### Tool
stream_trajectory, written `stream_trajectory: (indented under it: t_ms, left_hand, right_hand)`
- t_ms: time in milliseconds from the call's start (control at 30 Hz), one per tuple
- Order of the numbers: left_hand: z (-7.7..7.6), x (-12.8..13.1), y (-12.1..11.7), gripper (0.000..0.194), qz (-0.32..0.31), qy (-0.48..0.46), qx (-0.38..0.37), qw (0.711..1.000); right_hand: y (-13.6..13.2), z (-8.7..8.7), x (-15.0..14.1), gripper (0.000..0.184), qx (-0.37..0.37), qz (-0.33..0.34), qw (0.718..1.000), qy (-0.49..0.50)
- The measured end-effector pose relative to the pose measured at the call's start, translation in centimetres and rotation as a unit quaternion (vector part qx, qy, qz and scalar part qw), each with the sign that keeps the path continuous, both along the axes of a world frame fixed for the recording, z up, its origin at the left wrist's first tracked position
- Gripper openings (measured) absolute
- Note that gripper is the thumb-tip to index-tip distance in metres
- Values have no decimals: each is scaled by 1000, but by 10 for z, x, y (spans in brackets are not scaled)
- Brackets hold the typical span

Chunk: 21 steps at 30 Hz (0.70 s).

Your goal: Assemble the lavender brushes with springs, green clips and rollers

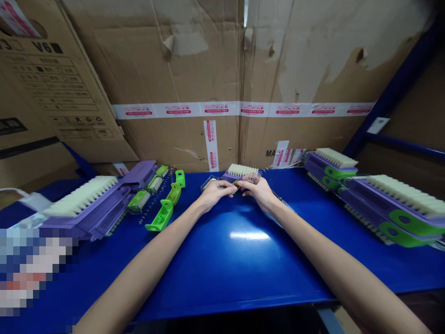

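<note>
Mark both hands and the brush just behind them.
Left hand (211, 192): head view, on the back of the hand.
Right hand (261, 190): head view, on the back of the hand.
Brush (242, 170): head view, on its pale bristles.

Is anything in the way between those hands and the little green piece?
Nothing visible: the left hand and right hand meet right at the green piece. The purple brush shows beyond them, not between.

Little green piece (236, 184) pinched between left hand (214, 191) and right hand (260, 190), looks slanted but mostly covered tbh.
</note>
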<state>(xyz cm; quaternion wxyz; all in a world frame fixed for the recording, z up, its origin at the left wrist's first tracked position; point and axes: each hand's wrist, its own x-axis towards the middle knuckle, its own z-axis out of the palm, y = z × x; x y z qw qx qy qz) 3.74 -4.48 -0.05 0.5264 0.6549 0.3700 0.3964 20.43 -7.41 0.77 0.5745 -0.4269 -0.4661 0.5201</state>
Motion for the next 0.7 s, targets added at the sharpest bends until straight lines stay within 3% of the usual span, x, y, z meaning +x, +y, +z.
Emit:
stream_trajectory:
  t_ms: [167,467,600,700]
  left_hand:
    - [-2,1,0,35,-35,-30,-21,999]
    - [-10,8,2,17,47,0,90,995]
    - [-13,8,4,45,60,-13,109,992]
    - [-14,7,5,65,23,-23,81,996]
  right_hand:
    - [1,-2,1,37,12,-7,1000,-10]
    - [6,-16,-2,33,148,-18,973,-177]
    - [9,-24,-2,29,183,-36,961,-206]
    - [8,-27,-2,25,200,-34,954,-221]
